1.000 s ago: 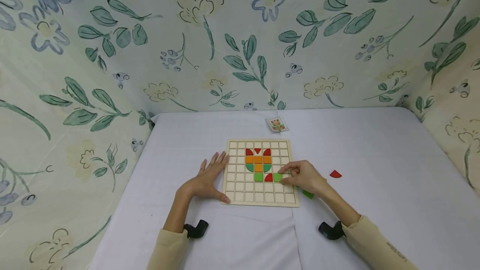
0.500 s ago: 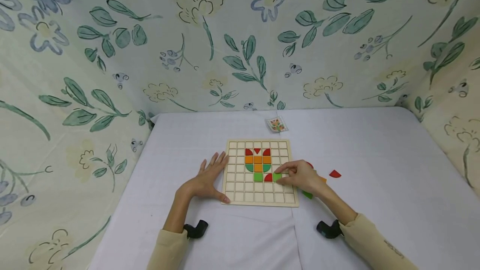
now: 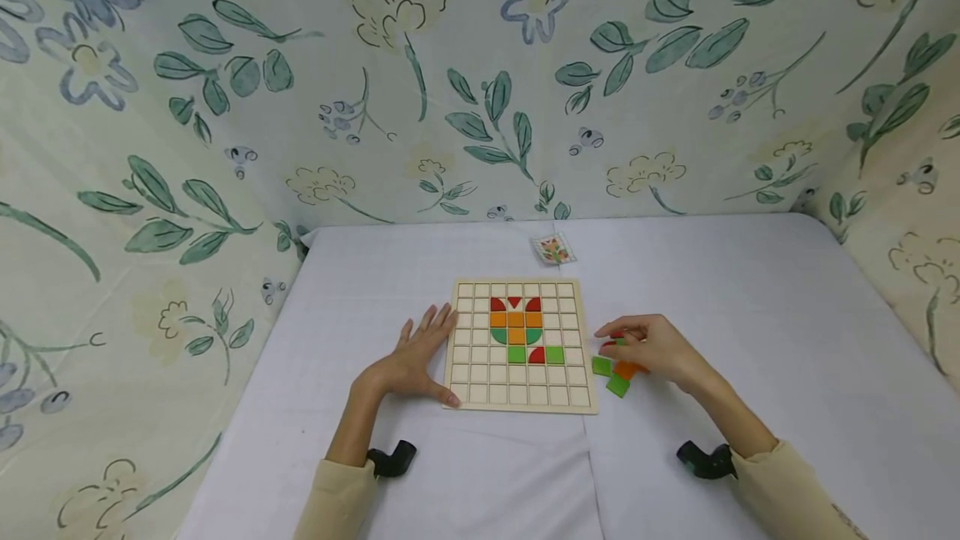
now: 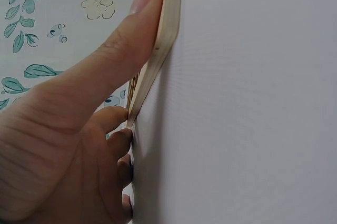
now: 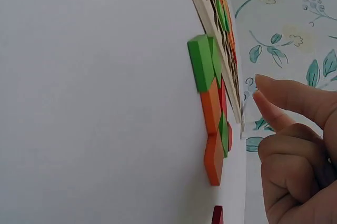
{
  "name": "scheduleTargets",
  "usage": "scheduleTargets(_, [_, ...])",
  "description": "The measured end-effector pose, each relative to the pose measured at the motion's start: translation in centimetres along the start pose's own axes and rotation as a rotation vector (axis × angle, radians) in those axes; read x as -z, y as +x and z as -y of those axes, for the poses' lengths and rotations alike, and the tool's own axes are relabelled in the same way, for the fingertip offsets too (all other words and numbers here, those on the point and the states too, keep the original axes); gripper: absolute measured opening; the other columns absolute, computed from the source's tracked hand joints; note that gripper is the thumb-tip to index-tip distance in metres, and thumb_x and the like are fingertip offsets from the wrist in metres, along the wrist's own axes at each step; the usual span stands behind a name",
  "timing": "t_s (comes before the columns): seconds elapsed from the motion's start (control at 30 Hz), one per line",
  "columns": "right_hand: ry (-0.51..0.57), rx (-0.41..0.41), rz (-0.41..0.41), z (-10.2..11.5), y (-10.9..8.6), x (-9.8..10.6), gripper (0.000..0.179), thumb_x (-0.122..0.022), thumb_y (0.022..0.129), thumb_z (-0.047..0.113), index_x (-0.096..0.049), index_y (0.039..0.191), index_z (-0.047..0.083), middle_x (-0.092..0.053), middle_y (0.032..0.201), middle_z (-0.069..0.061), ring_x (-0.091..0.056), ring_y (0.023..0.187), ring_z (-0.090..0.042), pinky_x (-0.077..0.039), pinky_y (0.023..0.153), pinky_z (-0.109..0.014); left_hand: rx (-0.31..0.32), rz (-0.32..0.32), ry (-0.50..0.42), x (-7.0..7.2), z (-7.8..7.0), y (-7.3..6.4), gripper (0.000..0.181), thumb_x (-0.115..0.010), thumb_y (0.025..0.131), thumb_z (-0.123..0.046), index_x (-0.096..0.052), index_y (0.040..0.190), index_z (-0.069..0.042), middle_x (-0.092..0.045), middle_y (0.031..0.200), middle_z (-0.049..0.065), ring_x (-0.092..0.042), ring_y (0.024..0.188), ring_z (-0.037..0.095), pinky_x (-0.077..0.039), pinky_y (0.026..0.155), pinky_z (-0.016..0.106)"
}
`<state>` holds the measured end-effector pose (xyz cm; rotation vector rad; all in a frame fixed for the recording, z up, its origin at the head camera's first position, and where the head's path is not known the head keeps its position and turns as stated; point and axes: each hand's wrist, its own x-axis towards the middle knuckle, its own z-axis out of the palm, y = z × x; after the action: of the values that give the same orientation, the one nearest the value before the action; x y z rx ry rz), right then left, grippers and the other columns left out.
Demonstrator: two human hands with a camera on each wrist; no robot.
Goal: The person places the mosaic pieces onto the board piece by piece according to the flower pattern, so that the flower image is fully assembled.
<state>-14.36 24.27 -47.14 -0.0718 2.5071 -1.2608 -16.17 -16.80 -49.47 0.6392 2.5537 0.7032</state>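
Note:
A wooden grid board (image 3: 480,394) lies on the white table with coloured tiles set in it: red quarter circles, a red triangle (image 3: 514,302), orange squares, dark green quarter circles and light green squares. My left hand (image 3: 408,365) rests spread at the board's left side, thumb (image 4: 134,24) on the near corner and fingertips along the edge. To the right of the board, my right hand (image 3: 663,348) hovers over loose tiles, partly hiding them. In the right wrist view its thumb and forefinger are slightly apart with nothing between them. A green square (image 3: 555,355) sits in the board's right part.
Loose tiles beside the board include a green square (image 3: 602,366), another green tile (image 3: 618,387), an orange tile (image 3: 625,370) and red pieces. A patterned card (image 3: 554,249) lies behind the board. Black wrist devices (image 3: 393,458) sit near both sleeves. Floral cloth (image 3: 405,132) hangs behind.
My right hand has let go of the green square on the board and moved right, over the loose tiles. More of the loose tiles show now. My left hand has stayed put.

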Motion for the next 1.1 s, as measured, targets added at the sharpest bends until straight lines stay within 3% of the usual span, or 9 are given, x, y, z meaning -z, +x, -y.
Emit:
scheduleTargets(0.33, [-0.006, -0.029, -0.056, -2.4, -0.6, 1.0, 0.038, -0.080, 0.090, 0.023, -0.074, 0.122, 0.005, -0.033, 0.062, 0.003, -0.036, 0.059, -0.012, -0.028, 0.052, -0.027, 0.004, 0.002, 0.003, 0.0, 0.0, -0.1, 0.142, -0.096, 0.065, -0.050, -0.005, 0.168, -0.014, 0.005, 0.176, 0.006, 0.013, 0.163, 0.029, 0.009, 0.131, 0.060])
scheduleTargets(0.63, [-0.025, -0.060, -0.136, -2.4, 0.9, 0.8, 0.041, -0.079, 0.091, 0.025, -0.071, 0.126, 0.004, -0.036, 0.059, 0.003, -0.036, 0.054, -0.012, -0.027, 0.049, -0.026, -0.004, -0.012, -0.006, 0.0, 0.1, -0.1, 0.141, -0.097, 0.065, -0.048, -0.008, 0.168, -0.011, 0.003, 0.176, 0.010, 0.010, 0.163, 0.033, 0.008, 0.130, 0.062])
scheduleTargets(1.1, [-0.024, -0.096, -0.124, -2.1, 2.9, 0.7, 0.042, -0.078, 0.092, 0.024, -0.071, 0.127, 0.002, -0.038, 0.060, 0.004, -0.039, 0.056, -0.015, -0.029, 0.051, -0.024, -0.001, -0.005, -0.009, 0.1, 0.0, 0.1, 0.140, -0.096, 0.065, -0.049, -0.007, 0.168, -0.012, 0.004, 0.176, 0.008, 0.011, 0.163, 0.032, 0.009, 0.131, 0.061])
